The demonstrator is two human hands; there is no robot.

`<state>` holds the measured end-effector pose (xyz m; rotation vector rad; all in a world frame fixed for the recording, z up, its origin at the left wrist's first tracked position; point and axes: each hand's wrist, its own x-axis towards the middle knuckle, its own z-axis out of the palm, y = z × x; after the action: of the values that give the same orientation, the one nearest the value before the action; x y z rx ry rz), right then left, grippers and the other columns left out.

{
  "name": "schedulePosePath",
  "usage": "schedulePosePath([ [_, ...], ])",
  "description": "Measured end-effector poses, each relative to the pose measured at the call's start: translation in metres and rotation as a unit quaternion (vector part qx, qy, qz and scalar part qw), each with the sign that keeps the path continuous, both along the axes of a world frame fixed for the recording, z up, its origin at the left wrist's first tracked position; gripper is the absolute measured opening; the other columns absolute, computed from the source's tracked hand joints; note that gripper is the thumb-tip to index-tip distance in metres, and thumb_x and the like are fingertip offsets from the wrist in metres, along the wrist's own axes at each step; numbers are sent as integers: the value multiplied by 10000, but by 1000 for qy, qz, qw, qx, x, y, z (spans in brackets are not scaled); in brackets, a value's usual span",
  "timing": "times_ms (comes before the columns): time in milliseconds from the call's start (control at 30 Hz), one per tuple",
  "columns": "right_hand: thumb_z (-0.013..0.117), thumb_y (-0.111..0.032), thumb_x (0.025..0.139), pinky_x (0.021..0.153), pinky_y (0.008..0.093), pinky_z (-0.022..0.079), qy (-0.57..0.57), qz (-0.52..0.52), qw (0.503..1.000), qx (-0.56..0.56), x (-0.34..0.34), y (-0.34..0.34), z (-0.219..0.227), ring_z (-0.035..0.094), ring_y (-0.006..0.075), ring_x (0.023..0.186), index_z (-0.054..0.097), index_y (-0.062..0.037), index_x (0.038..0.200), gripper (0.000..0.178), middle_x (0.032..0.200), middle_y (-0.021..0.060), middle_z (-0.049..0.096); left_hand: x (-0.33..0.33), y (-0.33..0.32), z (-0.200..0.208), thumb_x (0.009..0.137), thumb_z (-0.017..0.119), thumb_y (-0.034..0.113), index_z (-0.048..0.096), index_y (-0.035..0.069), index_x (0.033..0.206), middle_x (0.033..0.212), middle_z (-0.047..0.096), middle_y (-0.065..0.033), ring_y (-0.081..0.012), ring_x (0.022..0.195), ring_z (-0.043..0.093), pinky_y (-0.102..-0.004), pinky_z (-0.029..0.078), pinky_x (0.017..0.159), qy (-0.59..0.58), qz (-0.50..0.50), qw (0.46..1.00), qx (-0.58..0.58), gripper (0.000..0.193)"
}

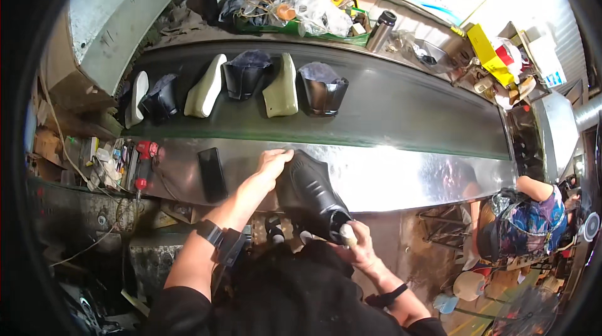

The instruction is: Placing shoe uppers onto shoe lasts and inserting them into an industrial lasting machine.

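Note:
A black leather shoe upper [310, 185] is tilted between my hands, over the near edge of the metal ledge. My left hand [273, 165] grips its far left end, with the fingers partly hidden behind it. At the near end, my right hand [359, 245] closes around the rim of the opening, where a small pale patch shows by my fingers. Beyond, on the dark conveyor belt [414, 104], a row alternates cream wedge soles [205, 90] and black shoe pieces [323, 94] with fuzzy grey-purple tops.
A phone [212, 175] and a red-handled tool [146, 160] lie on the metal ledge [401, 176] to the left. Behind the belt stand a green crate [359, 38] of plastic bags and a flask [381, 30]. Another person [523, 223] sits at the right.

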<state>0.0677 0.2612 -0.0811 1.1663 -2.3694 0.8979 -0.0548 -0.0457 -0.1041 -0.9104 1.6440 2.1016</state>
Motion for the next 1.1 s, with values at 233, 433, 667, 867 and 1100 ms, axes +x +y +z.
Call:
schedulePosePath([
  [233, 941, -205, 625, 1000, 491, 445, -63, -103, 982, -144, -7, -31, -68, 481, 413, 1225, 73, -36, 1520, 1258, 1482, 268, 228, -27, 12, -45, 884, 677, 358, 725, 27, 981, 927, 711, -185, -318, 891, 686, -403, 503, 798, 90, 60, 935, -338, 348],
  [433, 941, -309, 625, 1131, 474, 299, -324, -43, 907, -264, -13, -32, -82, 266, 355, 1431, -41, -42, 1541, 1369, 1582, 225, 107, -20, 11, -65, 915, 637, 356, 716, 18, 972, 922, 707, -189, -354, 873, 672, -420, 500, 785, 102, 69, 905, -408, 352],
  [667, 822, -68, 711, 1113, 344, 330, -487, -21, 848, -210, -14, -16, -65, 430, 221, 1337, 254, 47, 1485, 967, 1444, 179, 440, 18, -1, -44, 927, 653, 288, 700, 3, 888, 802, 704, -43, -146, 828, 653, -312, 496, 784, -8, 69, 966, -251, 292],
  [867, 836, -203, 754, 1101, 401, 362, -451, 3, 886, -113, -21, -14, -72, 461, 329, 1331, 334, 43, 1444, 888, 1433, 242, 446, 13, 30, -23, 619, 804, 505, 495, -4, 1260, 1113, 646, -235, -388, 1051, 632, -436, 499, 931, -59, -79, 855, -510, 875],
  [1100, 831, -197, 776, 1055, 357, 422, -858, -45, 281, -428, -42, -31, -81, 513, 256, 1262, 365, 32, 1411, 820, 1381, 176, 483, 11, 22, -26, 663, 776, 450, 571, -2, 1155, 1116, 649, -243, -411, 1048, 622, -477, 496, 911, -65, -45, 896, -437, 699],
])
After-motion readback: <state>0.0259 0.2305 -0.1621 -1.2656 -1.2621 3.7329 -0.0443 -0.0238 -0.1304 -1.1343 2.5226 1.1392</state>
